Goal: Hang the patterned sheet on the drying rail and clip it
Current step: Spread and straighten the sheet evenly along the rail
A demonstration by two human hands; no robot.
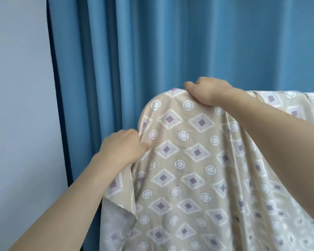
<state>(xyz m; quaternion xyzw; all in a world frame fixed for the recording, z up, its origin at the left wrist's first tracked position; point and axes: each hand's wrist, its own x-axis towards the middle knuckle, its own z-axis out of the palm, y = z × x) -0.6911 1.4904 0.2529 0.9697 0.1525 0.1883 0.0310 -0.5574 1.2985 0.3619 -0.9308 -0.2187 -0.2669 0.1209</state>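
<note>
Sheet (188, 169) in front of curtain (170, 42), wall (16, 87) left.

Both bare forearms raised; left hand (122, 148) lower, fingers curled pinching; right hand (205, 92) higher, fingers curled gripping.

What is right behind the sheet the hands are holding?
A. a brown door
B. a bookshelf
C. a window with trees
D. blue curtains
D: long blue curtains hang in folds behind the patterned sheet, which the left hand and right hand both grip; a pale wall shows at the left.
</note>
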